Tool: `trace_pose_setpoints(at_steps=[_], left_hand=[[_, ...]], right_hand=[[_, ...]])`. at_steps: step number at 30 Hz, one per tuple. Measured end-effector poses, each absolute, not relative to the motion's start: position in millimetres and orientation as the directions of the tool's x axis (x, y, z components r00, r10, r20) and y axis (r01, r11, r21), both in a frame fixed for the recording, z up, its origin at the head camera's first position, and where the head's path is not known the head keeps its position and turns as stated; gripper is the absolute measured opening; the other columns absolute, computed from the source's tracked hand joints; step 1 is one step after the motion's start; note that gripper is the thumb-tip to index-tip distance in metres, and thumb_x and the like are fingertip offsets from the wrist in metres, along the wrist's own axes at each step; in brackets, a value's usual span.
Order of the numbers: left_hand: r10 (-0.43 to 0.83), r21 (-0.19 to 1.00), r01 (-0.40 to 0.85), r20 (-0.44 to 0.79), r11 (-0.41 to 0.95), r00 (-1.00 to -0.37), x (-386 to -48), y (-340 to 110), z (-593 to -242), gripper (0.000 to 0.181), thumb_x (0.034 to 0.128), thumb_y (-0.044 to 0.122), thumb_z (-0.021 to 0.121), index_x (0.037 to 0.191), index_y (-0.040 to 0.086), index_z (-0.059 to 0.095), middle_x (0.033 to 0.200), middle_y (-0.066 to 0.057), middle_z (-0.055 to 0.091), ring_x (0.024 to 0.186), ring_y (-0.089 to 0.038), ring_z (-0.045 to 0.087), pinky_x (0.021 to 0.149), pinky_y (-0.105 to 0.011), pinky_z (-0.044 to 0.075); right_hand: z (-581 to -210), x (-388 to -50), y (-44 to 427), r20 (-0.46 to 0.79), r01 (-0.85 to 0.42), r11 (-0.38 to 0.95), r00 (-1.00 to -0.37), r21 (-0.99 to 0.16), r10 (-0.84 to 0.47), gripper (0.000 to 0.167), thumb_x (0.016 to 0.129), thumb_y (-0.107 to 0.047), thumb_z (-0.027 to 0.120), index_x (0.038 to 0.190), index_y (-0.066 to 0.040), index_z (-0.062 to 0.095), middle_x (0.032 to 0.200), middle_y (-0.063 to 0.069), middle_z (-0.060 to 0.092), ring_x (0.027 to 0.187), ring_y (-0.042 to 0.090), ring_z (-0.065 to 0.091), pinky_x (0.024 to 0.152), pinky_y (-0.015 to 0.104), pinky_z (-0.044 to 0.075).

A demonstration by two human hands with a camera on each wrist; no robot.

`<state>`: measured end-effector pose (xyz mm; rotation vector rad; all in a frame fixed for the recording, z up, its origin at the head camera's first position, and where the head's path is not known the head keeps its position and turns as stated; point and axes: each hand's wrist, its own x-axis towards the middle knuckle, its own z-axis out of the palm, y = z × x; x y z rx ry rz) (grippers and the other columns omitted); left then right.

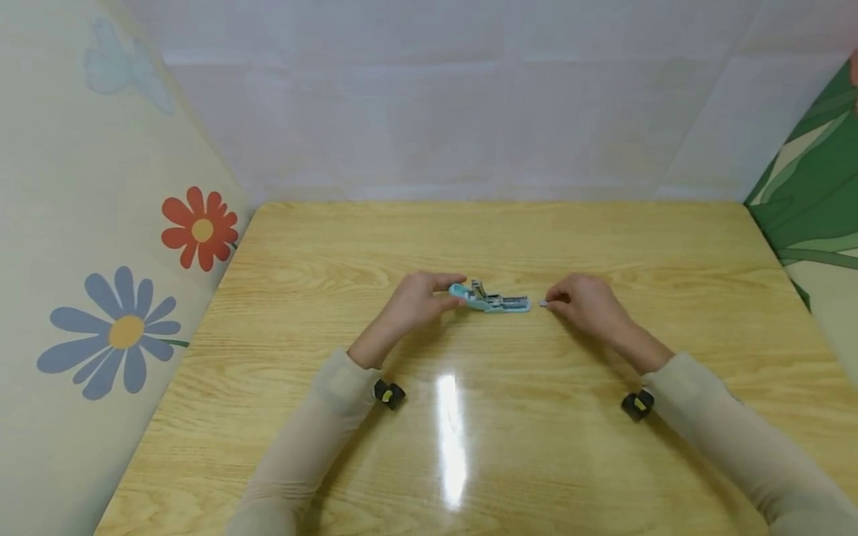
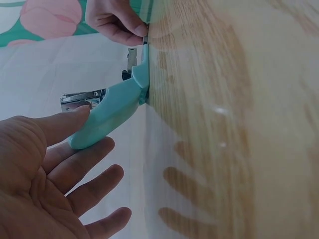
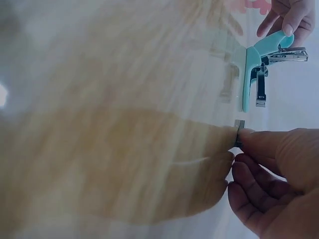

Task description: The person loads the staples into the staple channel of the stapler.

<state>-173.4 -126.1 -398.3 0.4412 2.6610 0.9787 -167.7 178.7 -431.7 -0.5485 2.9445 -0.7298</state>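
Observation:
An opened teal stapler (image 1: pixel 496 304) rests on the table, its handle end held between the thumb and fingers of my left hand (image 1: pixel 421 299). In the left wrist view the left hand (image 2: pixel 65 169) pinches the teal handle (image 2: pixel 112 112), with the other fingers spread. The stapler's metal parts (image 3: pixel 261 87) stand out from its base in the right wrist view. My right hand (image 3: pixel 271 174) pinches a small strip of staples (image 3: pixel 239 132) between thumb and fingertip, a little apart from the base's front end. From above, the right hand (image 1: pixel 590 305) is right of the stapler.
The wood-grain table (image 1: pixel 550 461) carries a bright light reflection (image 1: pixel 451 439) in front of the stapler. Behind it hangs a pale cloth (image 1: pixel 469 112). Walls with printed flowers (image 1: pixel 126 332) and leaves (image 1: pixel 821 193) flank the table.

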Motion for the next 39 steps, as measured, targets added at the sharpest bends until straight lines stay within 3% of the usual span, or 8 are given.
trace_pose_setpoints(at_steps=[9, 13, 22, 27, 39], left_hand=[[0.369, 0.661, 0.181, -0.155, 0.728, -0.916, -172.7, -127.5, -397.5, 0.045, 0.0966, 0.033, 0.069, 0.139, 0.019, 0.063, 0.139, -0.012, 0.065, 0.048, -0.009, 0.024, 0.052, -0.025, 0.036], [0.365, 0.651, 0.180, -0.159, 0.737, -0.917, -172.5, -126.5, -397.7, 0.045, 0.0963, 0.033, 0.070, 0.139, 0.019, 0.064, 0.139, -0.010, 0.065, 0.053, -0.010, 0.030, 0.058, -0.028, 0.039], [0.356, 0.661, 0.159, -0.174, 0.733, -0.918, -173.0, -125.5, -396.1, 0.044, 0.0968, 0.033, 0.069, 0.139, 0.020, 0.064, 0.139, -0.011, 0.065, 0.048, -0.009, 0.026, 0.054, -0.027, 0.038], [0.351, 0.664, 0.149, -0.181, 0.733, -0.919, -172.5, -126.0, -395.6, 0.044, 0.0966, 0.032, 0.070, 0.138, 0.020, 0.064, 0.138, -0.010, 0.066, 0.053, -0.012, 0.030, 0.059, -0.030, 0.040], [0.361, 0.682, 0.149, -0.178, 0.716, -0.916, -173.0, -126.5, -395.6, 0.044, 0.0962, 0.030, 0.071, 0.138, 0.019, 0.065, 0.138, -0.010, 0.066, 0.051, -0.009, 0.026, 0.051, -0.025, 0.034]], right_hand=[[-425.1, -167.8, 177.7, 0.036, -0.322, 0.821, -0.937, -0.471, -0.347, 0.017, 0.097, -0.021, 0.070, 0.102, -0.007, 0.078, 0.098, 0.011, 0.078, 0.088, 0.026, 0.072, 0.081, 0.044, 0.058], [-418.8, -168.9, 180.2, 0.083, -0.351, 0.820, -0.932, -0.453, -0.353, 0.016, 0.097, -0.017, 0.070, 0.102, -0.005, 0.079, 0.097, 0.012, 0.079, 0.086, 0.027, 0.073, 0.079, 0.045, 0.058], [-392.7, -170.8, 186.5, 0.164, -0.376, 0.794, -0.926, -0.478, -0.340, 0.018, 0.098, -0.016, 0.069, 0.105, -0.002, 0.078, 0.098, 0.016, 0.079, 0.082, 0.027, 0.075, 0.072, 0.043, 0.059], [-383.7, -170.0, 185.6, 0.167, -0.384, 0.772, -0.922, -0.507, -0.349, 0.018, 0.098, -0.016, 0.068, 0.106, -0.002, 0.078, 0.102, 0.017, 0.078, 0.085, 0.030, 0.076, 0.074, 0.044, 0.060], [-389.2, -172.9, 168.4, 0.152, -0.409, 0.761, -0.909, -0.504, -0.388, 0.015, 0.097, -0.013, 0.069, 0.105, -0.002, 0.077, 0.099, 0.015, 0.079, 0.086, 0.028, 0.075, 0.075, 0.042, 0.060]])
